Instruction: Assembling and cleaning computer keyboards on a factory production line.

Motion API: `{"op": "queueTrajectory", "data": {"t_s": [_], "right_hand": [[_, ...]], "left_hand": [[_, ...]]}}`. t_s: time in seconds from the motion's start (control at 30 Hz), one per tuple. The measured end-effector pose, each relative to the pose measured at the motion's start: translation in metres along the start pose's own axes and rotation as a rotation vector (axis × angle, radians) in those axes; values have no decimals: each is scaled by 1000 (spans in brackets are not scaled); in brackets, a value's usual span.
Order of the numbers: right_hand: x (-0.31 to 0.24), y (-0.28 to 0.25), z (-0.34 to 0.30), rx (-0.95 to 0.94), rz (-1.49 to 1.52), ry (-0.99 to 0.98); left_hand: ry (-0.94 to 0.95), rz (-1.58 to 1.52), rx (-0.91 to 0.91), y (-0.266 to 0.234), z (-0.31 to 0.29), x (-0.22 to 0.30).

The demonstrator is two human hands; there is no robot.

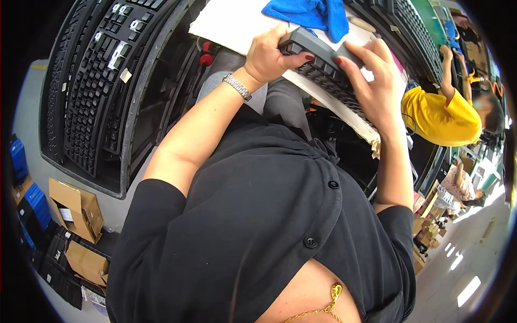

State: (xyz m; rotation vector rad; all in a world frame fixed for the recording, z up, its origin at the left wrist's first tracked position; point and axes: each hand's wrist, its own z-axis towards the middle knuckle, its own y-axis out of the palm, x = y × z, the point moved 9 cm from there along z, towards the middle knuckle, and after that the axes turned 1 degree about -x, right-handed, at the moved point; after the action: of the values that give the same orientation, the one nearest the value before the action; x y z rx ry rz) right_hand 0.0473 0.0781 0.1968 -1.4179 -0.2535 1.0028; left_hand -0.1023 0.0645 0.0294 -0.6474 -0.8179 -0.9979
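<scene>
A black keyboard (335,82) is tipped up on its long side over the edge of the white work surface, its keys turned toward me. Wrapped round its left end is my left hand (272,58), with the thumb across the key side. My right hand (377,81) grips farther along the upper edge, thumb on top and fingers reaching behind, where they are partly hidden. Just beyond the keyboard lies a crumpled blue cloth (312,13) on the white work surface (229,21).
At the left stands a black tray (126,161) holding several keyboards (89,113). More keyboards (412,32) lie at the far right. Open cardboard boxes (75,207) sit lower left. A person in a yellow shirt (441,116) works to the right, with another person (458,183) behind.
</scene>
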Motion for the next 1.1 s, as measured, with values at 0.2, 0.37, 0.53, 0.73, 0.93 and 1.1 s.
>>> {"op": "queueTrajectory", "data": {"t_s": [0.2, 0.37, 0.53, 0.73, 0.93, 1.1], "right_hand": [[17, -6, -15, -41, -4, 8], [9, -2, 4, 11, -27, -34], [138, -34, 9, 34, 44, 362], [219, 20, -19, -547, -117, 763], [244, -2, 0, -129, -8, 696], [259, -1, -9, -350, -261, 536]], "left_hand": [[55, 15, 31, 0, 1, 4], [8, 3, 26, 1, 3, 6], [26, 22, 17, 1, 1, 6], [-23, -54, 1, 4, -1, 1], [20, -12, -17, 3, 2, 8], [4, -45, 7, 0, 0, 8]]}}
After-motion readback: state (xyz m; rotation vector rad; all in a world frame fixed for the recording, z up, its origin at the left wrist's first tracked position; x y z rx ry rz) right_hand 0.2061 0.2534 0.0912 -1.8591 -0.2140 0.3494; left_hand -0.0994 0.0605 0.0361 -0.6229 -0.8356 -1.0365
